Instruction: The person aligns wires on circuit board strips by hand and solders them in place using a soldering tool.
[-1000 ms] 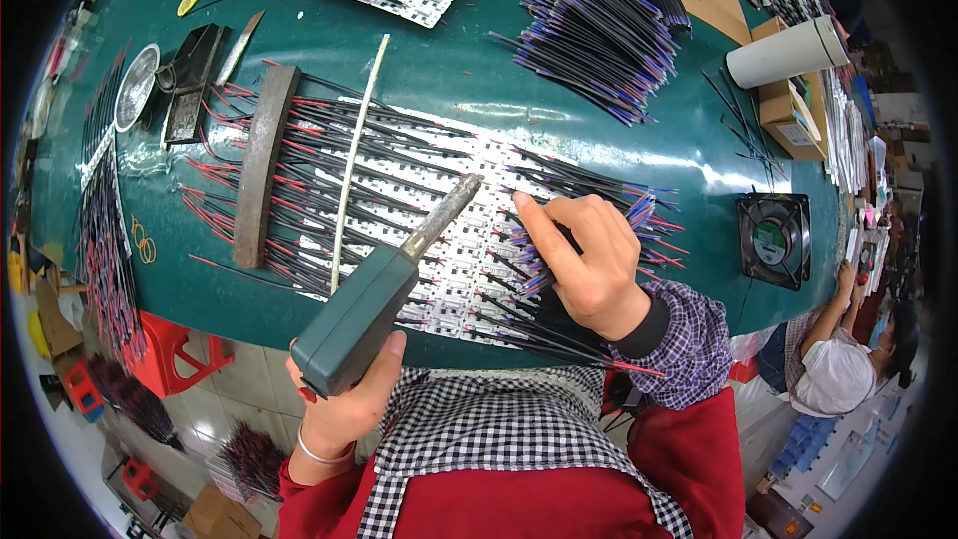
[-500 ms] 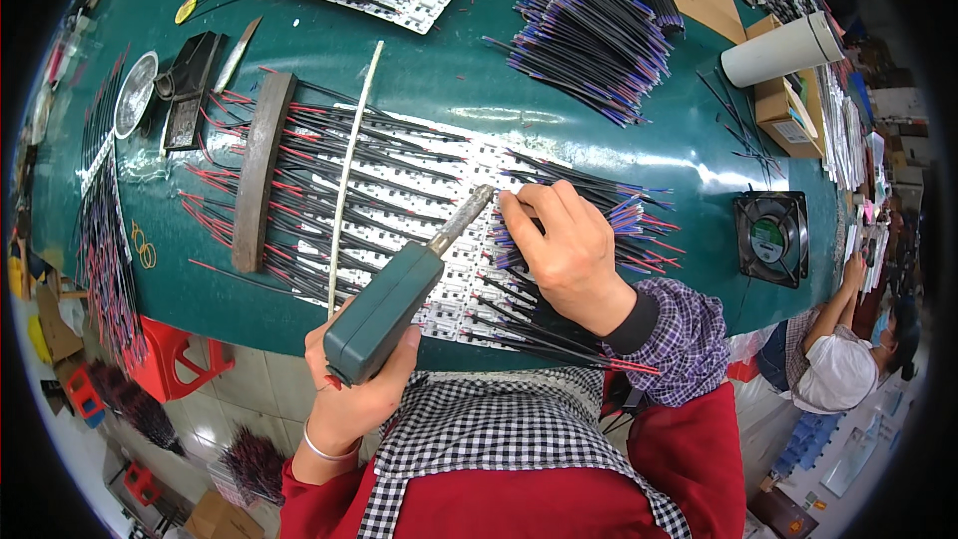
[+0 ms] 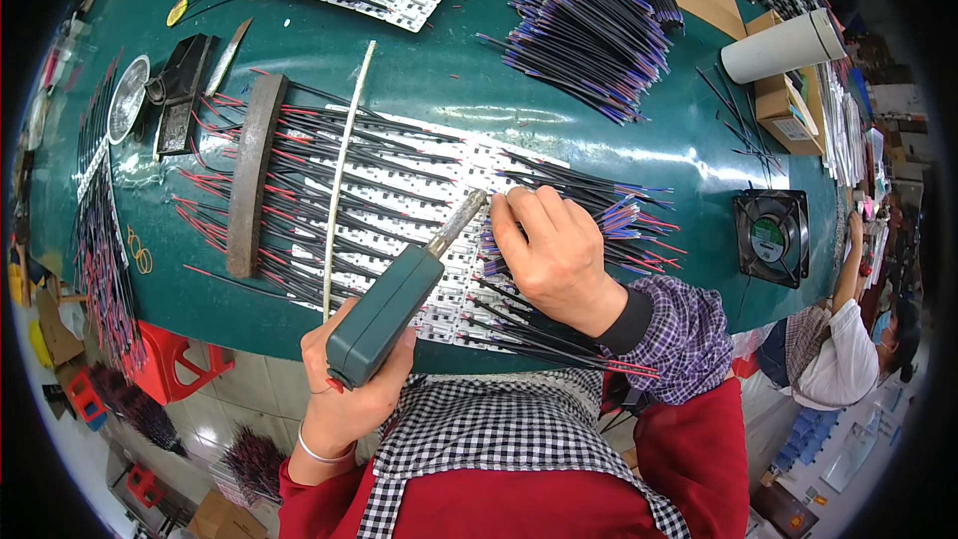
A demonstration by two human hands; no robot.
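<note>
Left hand (image 3: 351, 379) is wrapping round a dark-green, box-shaped soldering tool (image 3: 387, 309), its metal tip angling at a white panel of small circuit boards (image 3: 477, 162) lying on the green tabletop (image 3: 419, 75). Right hand (image 3: 554, 255) is curling, fingertips nearly together beside the tip; cannot tell if pinching a wire. Seemingly heating a joint; next move calls for steadiness. Brown cardboard box (image 3: 793, 128) is holding pale items, unclear; silver oval dish (image 3: 129, 100) is sitting left, contents unreadable.

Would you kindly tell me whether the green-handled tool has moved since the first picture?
Yes, the green-handled tool has moved right, farther from the brown bar.
</note>
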